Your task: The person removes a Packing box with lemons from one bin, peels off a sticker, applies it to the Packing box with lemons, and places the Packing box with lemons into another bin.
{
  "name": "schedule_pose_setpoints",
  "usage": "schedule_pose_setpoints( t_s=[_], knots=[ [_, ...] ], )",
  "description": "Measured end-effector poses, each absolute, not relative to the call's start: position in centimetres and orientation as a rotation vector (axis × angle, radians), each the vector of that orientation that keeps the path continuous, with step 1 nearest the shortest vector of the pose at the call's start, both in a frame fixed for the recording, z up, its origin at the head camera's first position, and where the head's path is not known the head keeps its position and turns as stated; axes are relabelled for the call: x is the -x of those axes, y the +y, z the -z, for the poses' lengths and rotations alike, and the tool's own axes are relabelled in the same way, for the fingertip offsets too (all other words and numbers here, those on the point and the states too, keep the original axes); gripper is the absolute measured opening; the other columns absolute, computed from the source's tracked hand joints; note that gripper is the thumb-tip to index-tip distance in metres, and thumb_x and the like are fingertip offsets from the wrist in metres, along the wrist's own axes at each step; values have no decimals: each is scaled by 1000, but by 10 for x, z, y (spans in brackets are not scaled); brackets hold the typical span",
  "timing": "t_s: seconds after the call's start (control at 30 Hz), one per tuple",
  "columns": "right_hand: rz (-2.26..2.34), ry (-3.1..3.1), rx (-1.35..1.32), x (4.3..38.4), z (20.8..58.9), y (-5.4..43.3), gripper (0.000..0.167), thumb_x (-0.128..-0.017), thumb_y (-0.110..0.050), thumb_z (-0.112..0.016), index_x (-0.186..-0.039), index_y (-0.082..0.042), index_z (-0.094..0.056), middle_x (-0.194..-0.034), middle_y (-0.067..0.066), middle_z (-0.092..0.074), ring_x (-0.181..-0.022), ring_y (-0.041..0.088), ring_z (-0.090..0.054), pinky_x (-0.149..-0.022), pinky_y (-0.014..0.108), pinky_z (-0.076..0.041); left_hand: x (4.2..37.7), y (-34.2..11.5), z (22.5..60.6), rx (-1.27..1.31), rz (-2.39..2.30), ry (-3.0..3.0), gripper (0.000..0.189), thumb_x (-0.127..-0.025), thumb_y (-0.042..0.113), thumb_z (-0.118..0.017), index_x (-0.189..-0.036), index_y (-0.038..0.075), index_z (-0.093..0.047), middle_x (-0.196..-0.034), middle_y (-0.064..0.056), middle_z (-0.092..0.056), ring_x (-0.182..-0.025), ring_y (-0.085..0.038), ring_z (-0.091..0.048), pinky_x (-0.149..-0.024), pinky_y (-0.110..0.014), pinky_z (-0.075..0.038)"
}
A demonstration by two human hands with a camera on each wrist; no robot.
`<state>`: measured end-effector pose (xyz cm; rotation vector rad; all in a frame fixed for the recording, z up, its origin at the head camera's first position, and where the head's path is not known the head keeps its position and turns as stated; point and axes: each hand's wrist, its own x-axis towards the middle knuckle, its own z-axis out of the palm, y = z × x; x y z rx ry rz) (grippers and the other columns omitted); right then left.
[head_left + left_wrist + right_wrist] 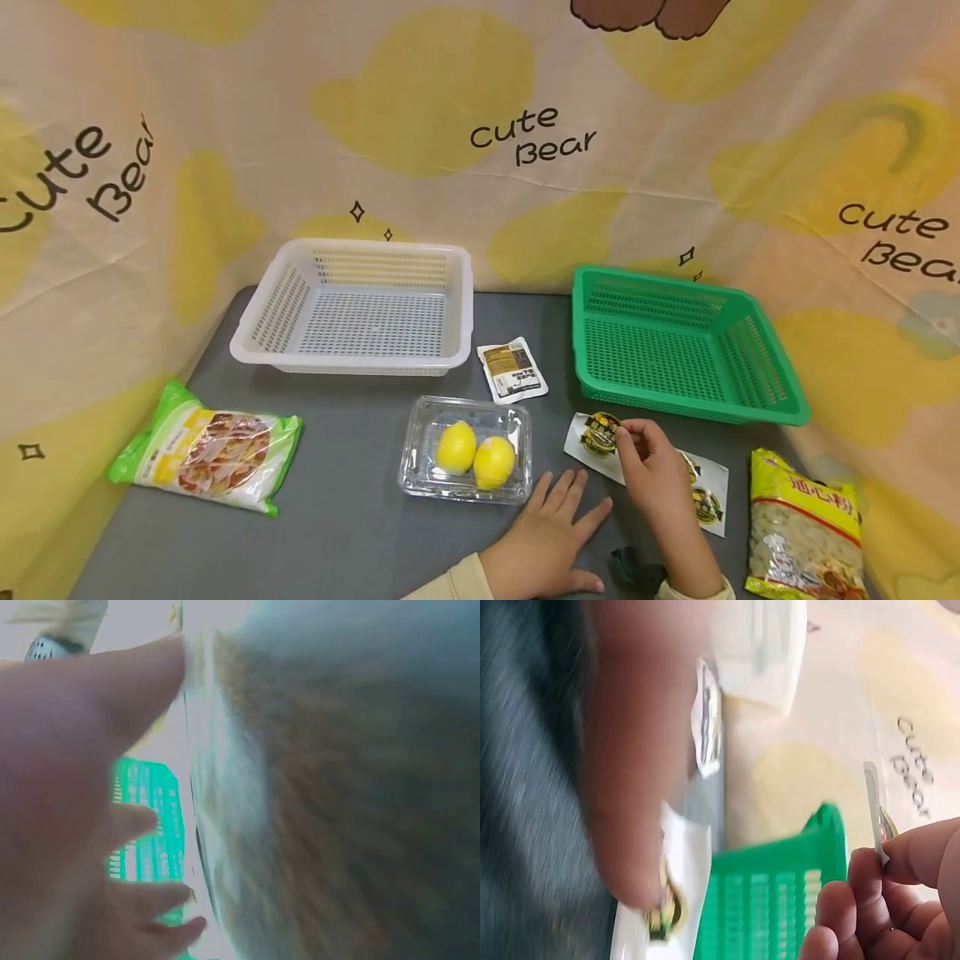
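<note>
My right hand (660, 475) pinches a round black-and-gold sticker (606, 423) between thumb and fingertips, over the left end of a white sticker sheet (708, 475). The right wrist view shows that sticker (885, 825) almost edge-on, its pale side facing left. More round stickers lie on the sheet, partly hidden under my right hand and wrist. My left hand (543, 529) rests palm down with fingers spread, left of the sheet. Just beyond its fingertips stands a clear plastic box (416, 475) holding two lemons (474, 454).
Behind stand a white basket (352, 362) and a green basket (690, 408), a small sachet (513, 369) between them. A green-and-white food bag (213, 454) lies left, a pasta bag (802, 533) right. Some dark item (633, 571) lies between my wrists.
</note>
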<state>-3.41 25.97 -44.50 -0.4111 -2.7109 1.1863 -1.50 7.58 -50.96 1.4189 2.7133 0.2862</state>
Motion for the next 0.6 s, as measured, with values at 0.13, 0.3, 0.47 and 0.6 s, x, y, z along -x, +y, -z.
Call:
schedule_pose_setpoints(
  t_s=[0.13, 0.3, 0.47, 0.6],
  knots=[
    [-1239, -2685, 351, 39, 441, 246, 25, -110, -24, -60, -123, -6, -70, -102, 8, -71, -92, 22, -65, -71, 32, -51, 10, 62, 498, -1548, -600, 2764, 57, -103, 55, -64, -151, 24, -60, -146, 2, -62, -128, -12, -60, -99, -28, -51],
    [-1298, -2646, 271, 45, 437, 225, 21, -108, -22, -65, -120, -8, -74, -98, 4, -73, -87, 18, -66, -70, 29, -51, 12, 44, 477, -1556, -1280, 3028, 25, -97, 20, -74, -121, 18, -77, -102, 9, -75, -86, -4, -71, -76, -17, -56],
    [-1360, -2610, 162, 53, 435, 196, 14, -103, -14, -72, -113, -7, -77, -91, 3, -73, -80, 15, -64, -68, 27, -52, 31, 20, 454, -700, -1648, 3200, 31, -94, 15, -73, -125, 14, -73, -102, 6, -72, -91, -12, -68, -77, -29, -56],
    [-1434, -2607, 24, 54, 439, 171, 13, -101, -11, -74, -113, -8, -76, -88, -1, -72, -77, 14, -63, -69, 28, -52, 45, 0, 443, -203, -1631, 3050, 34, -99, 19, -73, -132, 12, -70, -90, 10, -68, -83, -16, -58, -71, -36, -48]
  ],
)
